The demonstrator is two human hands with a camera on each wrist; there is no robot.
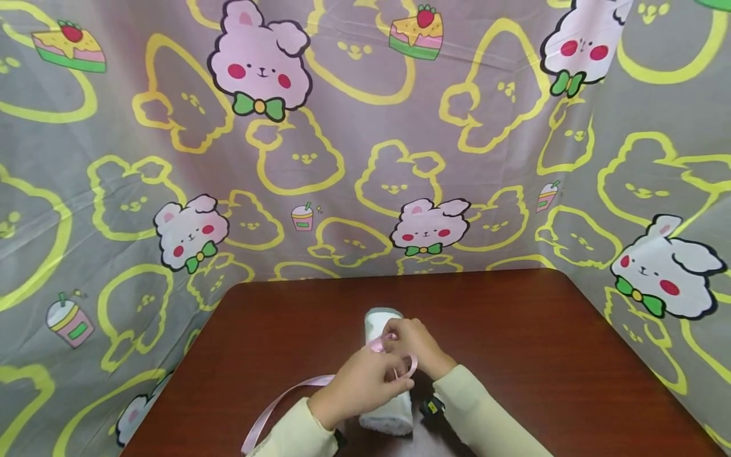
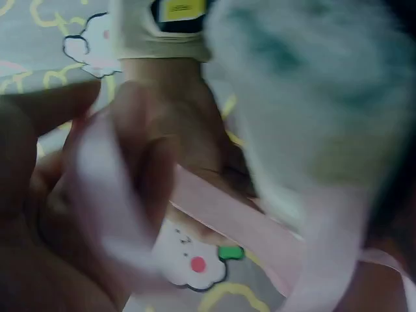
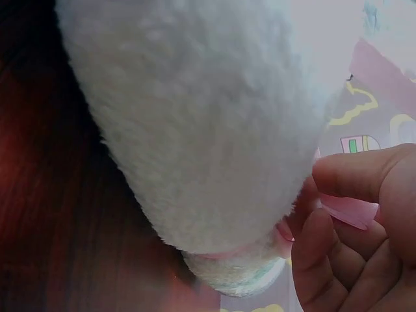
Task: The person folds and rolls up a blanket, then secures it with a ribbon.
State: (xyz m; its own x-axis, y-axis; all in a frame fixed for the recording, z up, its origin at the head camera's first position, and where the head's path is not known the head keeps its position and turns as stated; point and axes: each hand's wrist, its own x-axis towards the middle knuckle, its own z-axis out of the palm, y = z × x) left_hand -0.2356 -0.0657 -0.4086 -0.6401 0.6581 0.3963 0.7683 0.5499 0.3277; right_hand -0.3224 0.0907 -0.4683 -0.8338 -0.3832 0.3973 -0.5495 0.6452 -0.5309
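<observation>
A rolled white fluffy cloth (image 1: 389,421) with faint green marks lies lengthwise on the table. Pink ribbon (image 2: 240,218) runs round the roll, and one long tail of it trails left across the wood. Above the roll my left hand (image 1: 362,384) holds part of the ribbon, a small loop of which stands out beside the fingers. Just beyond it my right hand (image 1: 417,346) pinches ribbon between thumb and fingers; in the right wrist view a pink piece (image 3: 351,209) shows at those fingers. Where the ribbon strands cross is mostly hidden by both hands.
The dark reddish-brown table (image 1: 285,330) has rounded far corners. Patterned cloth (image 1: 342,127) with rabbit drawings hangs behind it and on both sides. A black wrist device (image 1: 432,406) sits below the right sleeve.
</observation>
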